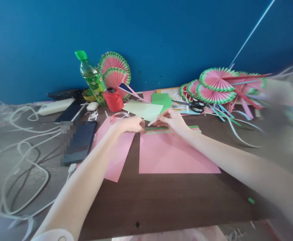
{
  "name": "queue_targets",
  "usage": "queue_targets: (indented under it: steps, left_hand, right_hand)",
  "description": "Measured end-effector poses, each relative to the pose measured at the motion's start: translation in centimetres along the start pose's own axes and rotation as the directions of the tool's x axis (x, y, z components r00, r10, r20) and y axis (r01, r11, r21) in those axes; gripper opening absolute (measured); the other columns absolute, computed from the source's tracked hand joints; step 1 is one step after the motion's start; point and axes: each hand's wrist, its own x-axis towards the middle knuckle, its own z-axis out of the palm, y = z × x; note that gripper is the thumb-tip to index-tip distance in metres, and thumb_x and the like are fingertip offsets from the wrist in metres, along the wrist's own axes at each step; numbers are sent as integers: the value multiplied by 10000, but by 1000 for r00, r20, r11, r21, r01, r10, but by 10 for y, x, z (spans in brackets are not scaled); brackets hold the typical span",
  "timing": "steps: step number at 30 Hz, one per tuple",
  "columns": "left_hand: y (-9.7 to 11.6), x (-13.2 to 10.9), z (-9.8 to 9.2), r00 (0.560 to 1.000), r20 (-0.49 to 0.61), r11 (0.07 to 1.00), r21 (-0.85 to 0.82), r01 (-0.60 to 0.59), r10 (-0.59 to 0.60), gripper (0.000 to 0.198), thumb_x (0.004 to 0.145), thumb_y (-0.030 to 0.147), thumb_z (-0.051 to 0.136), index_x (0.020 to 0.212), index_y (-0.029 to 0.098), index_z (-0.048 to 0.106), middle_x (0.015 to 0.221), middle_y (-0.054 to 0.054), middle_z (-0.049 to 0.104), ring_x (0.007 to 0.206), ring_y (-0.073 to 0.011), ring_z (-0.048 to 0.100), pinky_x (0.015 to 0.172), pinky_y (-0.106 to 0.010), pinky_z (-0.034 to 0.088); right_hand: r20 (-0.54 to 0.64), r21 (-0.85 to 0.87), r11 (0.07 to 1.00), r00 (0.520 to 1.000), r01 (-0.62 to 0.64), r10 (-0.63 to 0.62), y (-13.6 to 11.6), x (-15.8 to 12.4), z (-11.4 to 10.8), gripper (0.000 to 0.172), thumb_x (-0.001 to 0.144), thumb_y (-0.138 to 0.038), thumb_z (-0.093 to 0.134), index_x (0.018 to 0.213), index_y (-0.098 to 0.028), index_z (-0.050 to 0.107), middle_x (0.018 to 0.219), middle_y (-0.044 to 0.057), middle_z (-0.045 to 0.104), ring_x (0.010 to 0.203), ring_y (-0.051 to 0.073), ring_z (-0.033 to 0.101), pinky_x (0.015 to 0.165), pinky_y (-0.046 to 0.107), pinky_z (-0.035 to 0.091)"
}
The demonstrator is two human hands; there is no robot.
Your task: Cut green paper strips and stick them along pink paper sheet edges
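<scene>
A pink paper sheet [176, 154] lies flat on the dark table, with pale and green strips [158, 130] along its far edge. My left hand [132, 124] is closed, its fingertips down at the left end of those strips; whatever they grip is hidden. My right hand [172, 121] pinches a short pale strip [152, 122] just above the same edge. Beyond my hands lie a light green sheet [143, 108] and a darker green piece of paper [161, 99]. Under my left forearm is a second pink sheet [118, 157].
Pleated pink-and-green paper fans [218, 85] are heaped at the right, near black-handled scissors [196, 106]. More fans [115, 72] lean by a green-capped bottle [91, 75] and a red object [113, 99]. White cables [46, 174] and a dark tablet-like device [81, 144] occupy the left.
</scene>
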Motion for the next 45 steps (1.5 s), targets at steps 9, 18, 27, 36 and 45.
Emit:
queue_targets:
  steps: [9, 18, 27, 36, 45]
  left_hand:
    - [-1, 1, 1, 1000, 0, 1000, -21, -21, 21, 231, 649, 361, 524, 774, 193, 621, 739, -19, 593, 665, -153, 490, 551, -242, 320]
    - [2, -2, -1, 999, 17, 999, -16, -28, 28, 233, 661, 365, 513, 772, 187, 615, 773, -30, 595, 683, -163, 490, 566, -257, 326]
    - [4, -6, -2, 1000, -4, 999, -26, 26, -26, 234, 663, 403, 522, 734, 192, 596, 762, -34, 592, 670, -165, 490, 548, -261, 313]
    - [5, -5, -2, 999, 2, 999, 7, 40, -40, 246, 665, 392, 516, 773, 193, 612, 763, -35, 601, 681, -171, 508, 564, -263, 329]
    - [2, -2, 0, 999, -21, 999, -2, 35, -35, 231, 658, 383, 520, 752, 192, 609, 723, -27, 587, 646, -164, 496, 543, -267, 319]
  right_hand:
    - [13, -6, 1000, 1000, 21, -21, 1, -3, 0, 285, 687, -217, 707, 684, -197, 422, 585, -37, 606, 616, 136, 663, 637, 271, 539]
    - [3, 16, 1000, 1000, 25, -25, 1, -2, 0, 254, 708, -174, 675, 688, -196, 422, 569, -43, 598, 618, 137, 661, 659, 284, 534]
    - [3, 118, 993, 1000, -3, 2, 0, 2, -3, 225, 713, -147, 664, 668, -185, 446, 594, -26, 631, 602, 131, 659, 632, 265, 533]
    - [4, 110, 994, 1000, -11, 10, 1, 2, -3, 219, 697, -150, 671, 670, -185, 456, 592, -29, 624, 591, 128, 653, 630, 262, 528]
    - [7, 156, 986, 998, -63, 63, -2, 4, -5, 192, 750, -101, 581, 637, -189, 453, 569, -28, 630, 590, 112, 648, 620, 235, 512]
